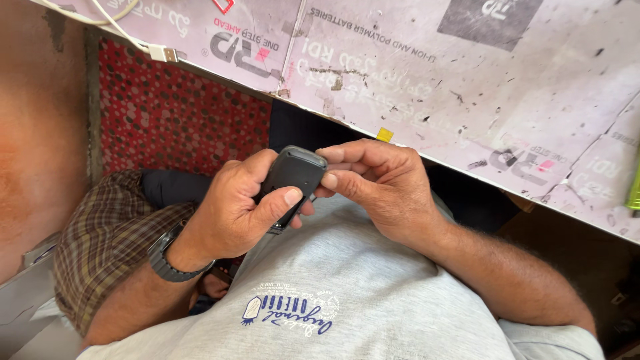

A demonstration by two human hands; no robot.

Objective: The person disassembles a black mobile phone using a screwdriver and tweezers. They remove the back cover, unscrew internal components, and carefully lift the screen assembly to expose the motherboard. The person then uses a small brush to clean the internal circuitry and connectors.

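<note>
Below the worn pink tabletop (467, 87), both hands (233, 207) (380, 183) clamp a dark handset (293, 175), its face hidden

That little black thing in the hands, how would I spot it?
Start at the grey T-shirt, then look just above it where both hands meet. The small dark grey plastic device sits in the left hand, fingertips of the right hand touching it: nothing else there is smooth and rounded.

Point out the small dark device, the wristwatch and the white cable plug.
Small dark device (292, 175), head view: middle of its dark back.
Wristwatch (168, 261), head view: dark strap round the left wrist.
White cable plug (162, 53), head view: white plug body.
</note>
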